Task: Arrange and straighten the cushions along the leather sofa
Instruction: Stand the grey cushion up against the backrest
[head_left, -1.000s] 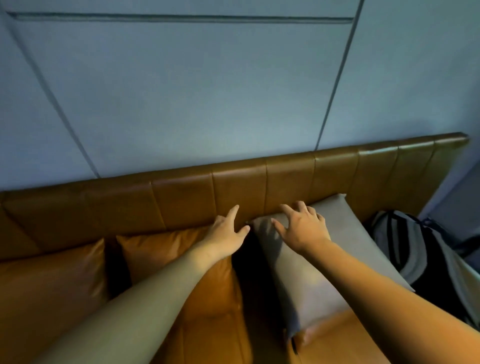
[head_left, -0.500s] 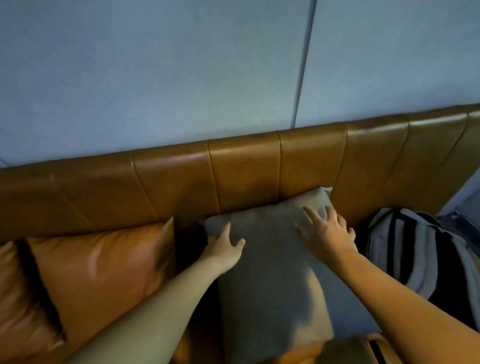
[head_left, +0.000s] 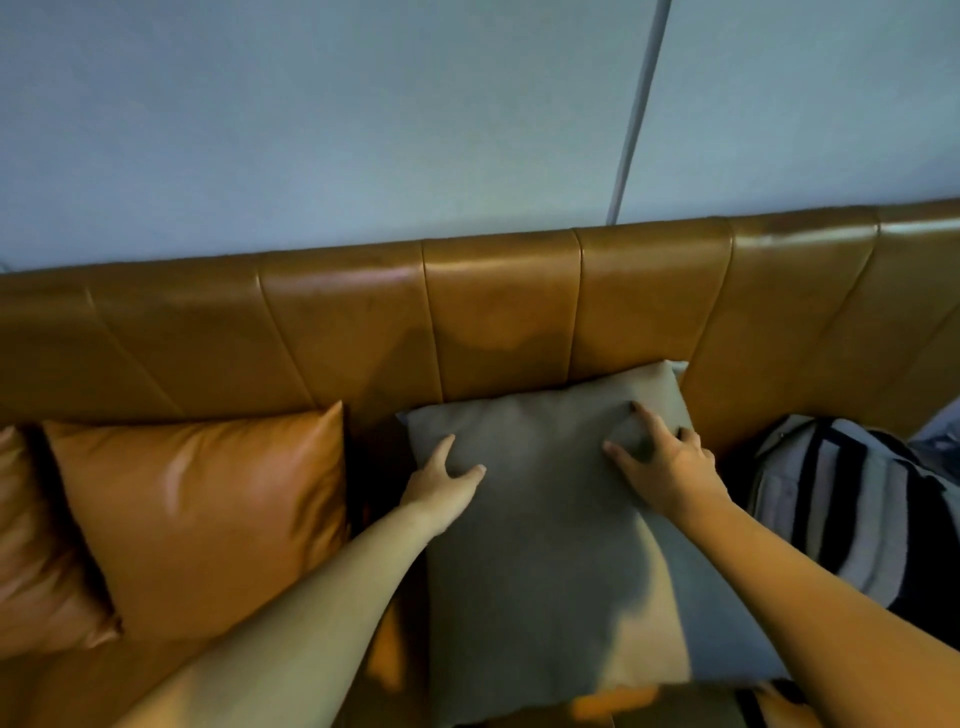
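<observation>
A grey fabric cushion (head_left: 540, 545) leans against the brown leather sofa backrest (head_left: 498, 312), a little right of the middle. My left hand (head_left: 441, 483) is at its upper left edge, thumb on the front face and outer fingers hidden round the edge. My right hand (head_left: 665, 467) lies flat on its upper right part with fingers spread. To the left an orange leather cushion (head_left: 208, 519) leans on the backrest, apart from the grey one. Another orange cushion (head_left: 31, 545) shows at the far left edge.
A grey and black striped backpack (head_left: 857, 509) sits on the seat right of the grey cushion, close to my right forearm. A pale blue panelled wall (head_left: 363, 130) rises behind the sofa. A dark gap separates the orange and grey cushions.
The grey cushion went from lying slanted to standing squarer against the backrest. Both hands spread apart onto its upper corners, and the view shifted right and closer.
</observation>
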